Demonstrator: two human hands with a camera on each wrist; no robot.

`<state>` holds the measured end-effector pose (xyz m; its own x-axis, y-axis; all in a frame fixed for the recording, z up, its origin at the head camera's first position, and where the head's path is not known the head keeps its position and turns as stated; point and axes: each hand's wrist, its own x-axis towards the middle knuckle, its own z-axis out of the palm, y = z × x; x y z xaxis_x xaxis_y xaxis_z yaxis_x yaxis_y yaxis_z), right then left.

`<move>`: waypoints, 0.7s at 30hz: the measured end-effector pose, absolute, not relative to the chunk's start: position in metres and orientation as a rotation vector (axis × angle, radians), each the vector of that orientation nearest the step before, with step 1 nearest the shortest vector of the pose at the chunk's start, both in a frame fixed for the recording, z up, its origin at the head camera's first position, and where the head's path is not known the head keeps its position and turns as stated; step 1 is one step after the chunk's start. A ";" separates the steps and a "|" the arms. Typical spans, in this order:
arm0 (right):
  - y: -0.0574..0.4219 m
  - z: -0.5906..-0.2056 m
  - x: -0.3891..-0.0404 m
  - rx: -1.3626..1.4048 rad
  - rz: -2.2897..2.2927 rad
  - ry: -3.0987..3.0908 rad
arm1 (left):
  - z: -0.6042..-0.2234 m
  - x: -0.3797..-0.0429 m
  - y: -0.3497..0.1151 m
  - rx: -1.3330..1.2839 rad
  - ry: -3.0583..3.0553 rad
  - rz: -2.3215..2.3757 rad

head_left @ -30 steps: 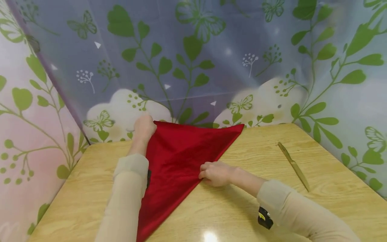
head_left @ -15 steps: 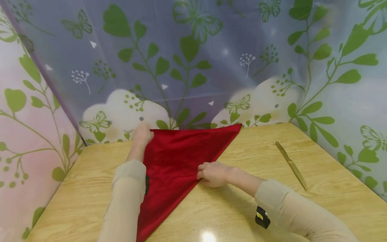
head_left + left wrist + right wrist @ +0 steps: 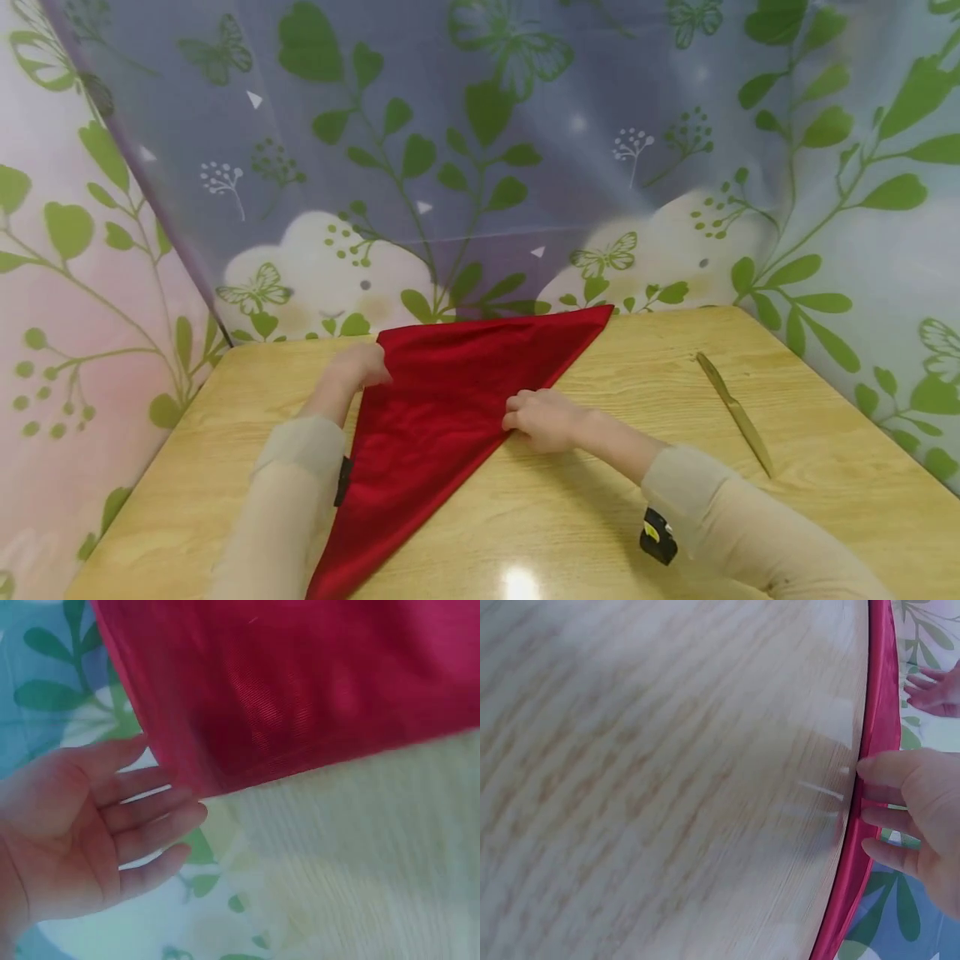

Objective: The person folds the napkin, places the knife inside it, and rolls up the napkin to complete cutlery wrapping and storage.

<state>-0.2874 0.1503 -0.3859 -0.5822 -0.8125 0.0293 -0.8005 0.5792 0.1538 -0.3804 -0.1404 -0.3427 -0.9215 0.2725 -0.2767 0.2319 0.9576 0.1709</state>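
A red satin-like cloth (image 3: 442, 400), folded to a triangle, lies on the wooden table. Its long slanting edge faces right. Beside the cloth's far-left corner is my left hand (image 3: 358, 367); the left wrist view shows that hand (image 3: 97, 825) with fingers extended and spread, the fingertips by the corner of the cloth (image 3: 247, 697). My right hand (image 3: 547, 419) rests at the middle of the slanting edge. In the right wrist view, the fingertips of this hand (image 3: 922, 817) touch the folded red edge (image 3: 881, 697) without curling round it.
A gold-coloured table knife (image 3: 735, 414) lies on the table (image 3: 615, 517) to the right of the cloth. Printed fabric (image 3: 480, 167) with leaves and butterflies hangs behind the table and along both sides. A dark wrist camera (image 3: 657, 537) sits under the right sleeve.
My left hand has let go of the cloth's far-left corner, coming down and nearer. That corner now lies lower and flatter. The right hand stays at the slanting edge.
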 end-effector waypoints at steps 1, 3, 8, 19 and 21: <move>0.151 -0.386 -0.288 1.367 -0.208 -2.709 | -0.344 -0.377 -0.137 0.419 2.797 0.181; 0.153 -0.386 -0.291 1.344 -0.240 -2.710 | -0.346 -0.369 -0.128 0.538 2.785 0.140; 0.156 -0.388 -0.297 1.358 -0.253 -2.667 | -0.351 -0.337 -0.089 0.841 2.746 0.050; 0.154 -0.390 -0.306 1.370 -0.296 -2.605 | -0.380 -0.261 -0.023 1.209 2.878 -0.268; 0.155 -0.390 -0.308 1.357 -0.324 -2.602 | -0.384 -0.256 -0.020 1.235 2.925 -0.347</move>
